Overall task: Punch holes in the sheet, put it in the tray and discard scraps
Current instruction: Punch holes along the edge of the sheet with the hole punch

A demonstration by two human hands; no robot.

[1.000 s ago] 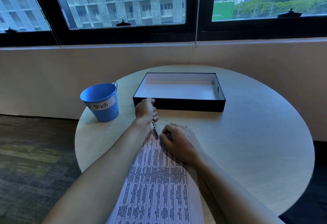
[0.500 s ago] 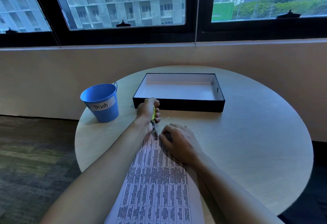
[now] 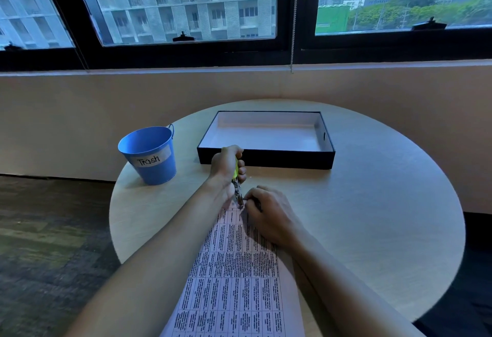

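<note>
Printed sheet (image 3: 234, 270) lies lengthwise on the round worktop (image 3: 372, 217), its long axis running from the near edge toward the far side, where a black tray (image 3: 266, 159) sits empty, apart from the paper's far end. We see the left hand (image 3: 226, 163) clenched around the yellow handles of a hole punch (image 3: 237, 190), whose metal nose points down at the sheet's far edge. The right hand (image 3: 269, 217) lies on the paper just beside the punch, fingers bent over that edge and holding it. A blue bucket marked "Trash" (image 3: 149, 155) stands near the left edge. In our judgement the punching is in hand; the tray lies straight ahead of both hands, and the right one is better placed for the lift.
</note>
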